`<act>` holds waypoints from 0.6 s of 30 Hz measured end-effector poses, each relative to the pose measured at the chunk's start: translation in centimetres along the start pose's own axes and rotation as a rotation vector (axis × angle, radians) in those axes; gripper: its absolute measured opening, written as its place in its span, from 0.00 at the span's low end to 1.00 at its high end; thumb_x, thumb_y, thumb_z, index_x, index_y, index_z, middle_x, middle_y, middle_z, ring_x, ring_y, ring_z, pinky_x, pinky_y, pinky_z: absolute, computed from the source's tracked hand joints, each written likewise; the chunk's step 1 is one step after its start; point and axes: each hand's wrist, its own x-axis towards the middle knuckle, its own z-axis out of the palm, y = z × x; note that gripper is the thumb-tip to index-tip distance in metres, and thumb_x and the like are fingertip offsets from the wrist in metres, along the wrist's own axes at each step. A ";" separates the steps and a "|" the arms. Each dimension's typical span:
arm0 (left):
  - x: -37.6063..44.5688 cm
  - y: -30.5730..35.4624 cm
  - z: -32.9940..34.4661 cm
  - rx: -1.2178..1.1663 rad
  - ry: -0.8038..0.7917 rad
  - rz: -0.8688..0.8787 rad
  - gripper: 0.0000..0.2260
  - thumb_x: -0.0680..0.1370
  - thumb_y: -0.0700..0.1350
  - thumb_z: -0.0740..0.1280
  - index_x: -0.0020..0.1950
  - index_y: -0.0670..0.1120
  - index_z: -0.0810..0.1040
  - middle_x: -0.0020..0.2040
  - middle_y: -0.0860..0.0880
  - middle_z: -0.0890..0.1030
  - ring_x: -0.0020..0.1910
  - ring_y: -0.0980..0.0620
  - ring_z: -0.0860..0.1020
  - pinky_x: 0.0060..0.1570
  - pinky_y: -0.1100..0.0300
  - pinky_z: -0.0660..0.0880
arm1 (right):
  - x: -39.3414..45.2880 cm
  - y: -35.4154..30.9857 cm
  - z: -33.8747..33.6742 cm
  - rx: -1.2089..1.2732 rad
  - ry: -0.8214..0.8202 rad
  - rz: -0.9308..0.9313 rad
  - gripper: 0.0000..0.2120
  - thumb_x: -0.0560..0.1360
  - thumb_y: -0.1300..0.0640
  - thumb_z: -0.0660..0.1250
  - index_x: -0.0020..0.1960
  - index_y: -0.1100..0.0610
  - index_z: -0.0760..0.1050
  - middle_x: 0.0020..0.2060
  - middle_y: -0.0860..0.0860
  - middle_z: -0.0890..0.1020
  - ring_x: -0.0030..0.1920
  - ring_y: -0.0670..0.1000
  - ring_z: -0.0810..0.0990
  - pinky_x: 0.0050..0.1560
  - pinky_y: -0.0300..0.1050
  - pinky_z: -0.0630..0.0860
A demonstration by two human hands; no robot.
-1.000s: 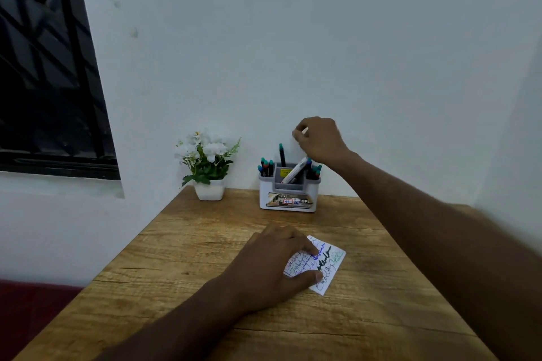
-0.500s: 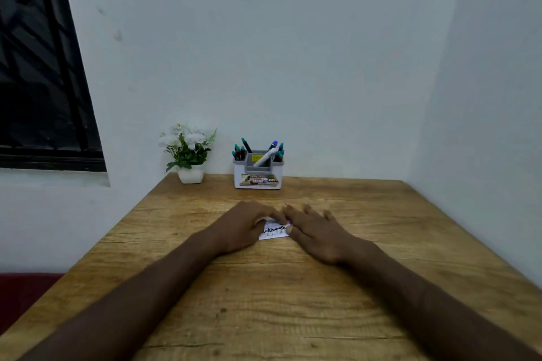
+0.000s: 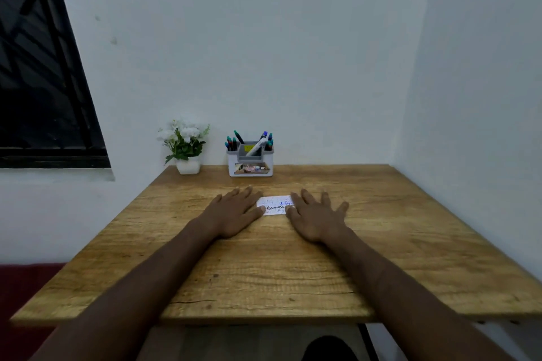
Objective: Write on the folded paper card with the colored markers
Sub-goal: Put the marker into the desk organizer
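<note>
White card point(image 3: 275, 206) covered in colored writing; right hand point(image 3: 315, 217) back from marker holder point(image 3: 250, 162), left hand point(image 3: 234, 212) beside it, both flat, gripping nothing; writing likely done.

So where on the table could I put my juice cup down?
Bare wood lies right of the right hand, toward the wall, and along the near table edge between the forearms. It is crowded mid-table, where both hands flank the paper card, and at the back by the marker holder and flower pot.

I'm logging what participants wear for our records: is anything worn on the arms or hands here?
Nothing that shows. The left hand and right hand are bare: no gloves, rings, watch or bracelets. Both forearms are uncovered to the frame's lower edge, with no sleeve in view.
</note>
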 end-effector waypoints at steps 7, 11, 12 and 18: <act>1.0 -0.6 1.1 0.021 0.024 0.019 0.31 0.83 0.70 0.44 0.85 0.63 0.46 0.86 0.53 0.46 0.85 0.46 0.47 0.80 0.37 0.48 | 2.4 0.7 0.0 0.014 0.058 -0.025 0.31 0.87 0.37 0.43 0.86 0.47 0.49 0.87 0.44 0.45 0.86 0.61 0.42 0.79 0.77 0.43; 1.4 -1.1 1.7 0.012 0.036 0.045 0.32 0.82 0.70 0.42 0.84 0.64 0.42 0.86 0.52 0.42 0.85 0.46 0.44 0.81 0.39 0.47 | 2.6 1.6 0.6 -0.018 0.031 -0.050 0.31 0.86 0.36 0.41 0.86 0.45 0.44 0.86 0.43 0.43 0.86 0.55 0.40 0.82 0.70 0.41; 1.5 -1.2 1.8 0.001 0.039 0.054 0.32 0.81 0.71 0.41 0.84 0.65 0.41 0.86 0.52 0.42 0.85 0.46 0.44 0.81 0.38 0.48 | 2.3 1.9 0.8 -0.026 0.043 -0.052 0.31 0.86 0.36 0.41 0.86 0.45 0.44 0.86 0.42 0.44 0.86 0.54 0.41 0.83 0.68 0.41; 0.7 -0.8 1.9 -0.038 0.111 0.055 0.31 0.81 0.70 0.40 0.84 0.64 0.44 0.86 0.51 0.47 0.85 0.45 0.47 0.81 0.39 0.52 | 0.8 2.5 1.4 -0.036 0.146 -0.051 0.31 0.86 0.37 0.41 0.86 0.44 0.47 0.86 0.43 0.48 0.86 0.54 0.45 0.84 0.64 0.49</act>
